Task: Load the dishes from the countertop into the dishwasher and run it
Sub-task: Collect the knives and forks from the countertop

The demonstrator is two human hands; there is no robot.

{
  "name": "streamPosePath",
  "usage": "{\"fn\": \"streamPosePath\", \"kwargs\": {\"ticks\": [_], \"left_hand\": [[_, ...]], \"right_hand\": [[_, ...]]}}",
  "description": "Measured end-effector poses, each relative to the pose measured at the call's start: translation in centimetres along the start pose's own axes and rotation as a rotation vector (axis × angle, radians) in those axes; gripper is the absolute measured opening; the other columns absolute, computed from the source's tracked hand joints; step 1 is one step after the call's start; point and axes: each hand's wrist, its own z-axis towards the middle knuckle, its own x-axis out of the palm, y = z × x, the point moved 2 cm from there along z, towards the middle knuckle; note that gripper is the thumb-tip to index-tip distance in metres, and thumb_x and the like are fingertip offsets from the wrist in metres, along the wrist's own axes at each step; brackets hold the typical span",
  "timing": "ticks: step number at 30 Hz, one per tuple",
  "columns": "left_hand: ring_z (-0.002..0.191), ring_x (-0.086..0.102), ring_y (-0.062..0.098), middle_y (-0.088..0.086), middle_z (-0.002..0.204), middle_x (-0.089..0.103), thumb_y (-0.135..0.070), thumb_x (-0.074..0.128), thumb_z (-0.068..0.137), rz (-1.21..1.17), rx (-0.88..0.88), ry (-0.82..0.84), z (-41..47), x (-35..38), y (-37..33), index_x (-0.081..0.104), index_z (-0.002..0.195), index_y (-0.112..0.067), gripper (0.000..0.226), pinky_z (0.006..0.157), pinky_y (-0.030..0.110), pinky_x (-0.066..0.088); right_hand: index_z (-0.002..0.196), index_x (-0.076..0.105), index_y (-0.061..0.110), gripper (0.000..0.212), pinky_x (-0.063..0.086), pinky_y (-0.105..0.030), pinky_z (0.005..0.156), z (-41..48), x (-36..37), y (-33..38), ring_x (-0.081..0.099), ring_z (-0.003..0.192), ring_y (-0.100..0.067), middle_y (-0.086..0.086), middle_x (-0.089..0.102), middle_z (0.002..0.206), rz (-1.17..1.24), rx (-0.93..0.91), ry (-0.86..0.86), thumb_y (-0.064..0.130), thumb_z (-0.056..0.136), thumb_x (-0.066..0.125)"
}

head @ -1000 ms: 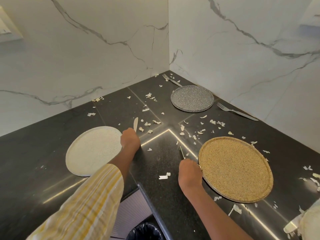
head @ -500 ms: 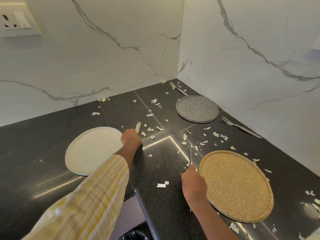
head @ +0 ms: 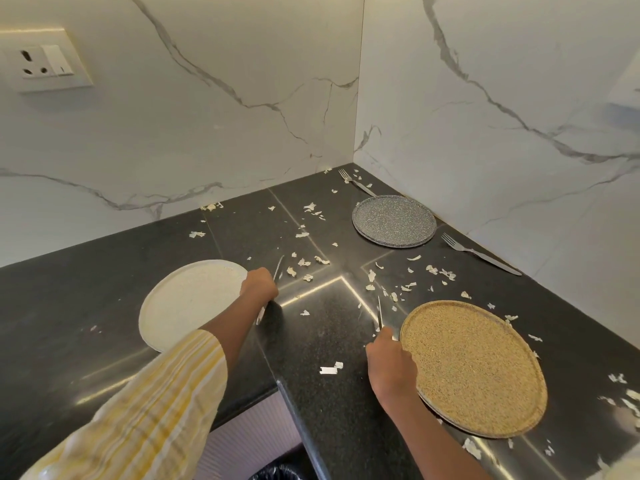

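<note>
Three plates lie on the black countertop (head: 104, 289): a white plate (head: 187, 301) at the left, a tan speckled plate (head: 478, 368) at the right, a grey speckled plate (head: 394, 220) near the corner. My left hand (head: 259, 285) grips a table knife (head: 278, 266) beside the white plate, its blade pointing away from me. Just left of the tan plate, my right hand (head: 389, 365) grips a second knife (head: 379, 311), blade also pointing away. One fork (head: 356, 181) lies behind the grey plate, another fork (head: 479, 253) to its right.
White food scraps (head: 304, 261) are scattered over the counter. Marble walls meet in the corner behind, with a power socket (head: 41, 60) on the left wall. A bin with a black liner (head: 277, 472) stands below the counter's inner edge.
Both knives have turned from lying flat to edge-on in my hands and lifted slightly. The camera has tilted up, showing the wall socket.
</note>
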Motion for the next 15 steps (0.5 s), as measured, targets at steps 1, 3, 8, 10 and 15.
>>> {"fn": "streamPosePath", "kwargs": {"ticks": [1, 3, 8, 10, 15], "left_hand": [[0.102, 0.060, 0.028, 0.011, 0.097, 0.063, -0.011, 0.060, 0.085, -0.018, 0.015, 0.016, -0.5, 0.0, 0.1, 0.060, 0.089, -0.001, 0.010, 0.070, 0.027, 0.043], [0.102, 0.061, 0.029, 0.013, 0.097, 0.064, -0.011, 0.056, 0.088, -0.056, 0.042, 0.032, -1.6, 0.1, 0.4, 0.059, 0.080, -0.002, 0.012, 0.071, 0.027, 0.043], [0.068, 0.057, 0.017, 0.010, 0.086, 0.063, -0.007, 0.053, 0.091, -0.413, 0.135, 0.063, -6.0, 1.0, 1.8, 0.058, 0.111, 0.005, 0.024, 0.059, 0.018, 0.044], [0.057, 0.056, 0.011, 0.008, 0.080, 0.062, -0.001, 0.056, 0.088, -0.607, 0.121, 0.132, -8.7, 1.7, 2.9, 0.058, 0.112, 0.004, 0.024, 0.045, 0.012, 0.045], [0.069, 0.062, 0.022, 0.015, 0.082, 0.064, 0.008, 0.060, 0.082, -0.983, 0.099, 0.283, -15.2, 4.4, 7.5, 0.061, 0.101, 0.002, 0.020, 0.063, 0.029, 0.056]], "right_hand": [[0.110, 0.042, 0.010, 0.016, 0.046, -0.034, 0.070, -0.2, 0.0, 0.1, 0.064, 0.094, -0.030, -0.009, 0.066, 0.101, 0.016, 0.000, -0.008, 0.019, 0.100, 0.032], [0.112, 0.044, 0.009, 0.019, 0.043, -0.033, 0.067, -0.8, 0.1, 0.3, 0.064, 0.093, -0.029, -0.010, 0.065, 0.101, 0.051, 0.002, -0.040, 0.017, 0.100, 0.031], [0.139, 0.036, 0.005, 0.039, 0.049, -0.028, 0.077, -3.9, 1.0, 1.7, 0.061, 0.096, -0.023, -0.012, 0.058, 0.112, 0.055, -0.067, -0.193, 0.010, 0.101, 0.030], [0.139, 0.036, 0.003, 0.040, 0.051, -0.029, 0.076, -6.1, 1.4, 2.7, 0.061, 0.095, -0.025, -0.014, 0.056, 0.112, 0.093, -0.081, -0.244, 0.012, 0.101, 0.033], [0.120, 0.055, -0.003, 0.028, 0.050, -0.035, 0.070, -12.3, 3.6, 5.3, 0.063, 0.088, -0.033, -0.017, 0.061, 0.099, 0.179, -0.068, -0.349, 0.005, 0.094, 0.047]]}}
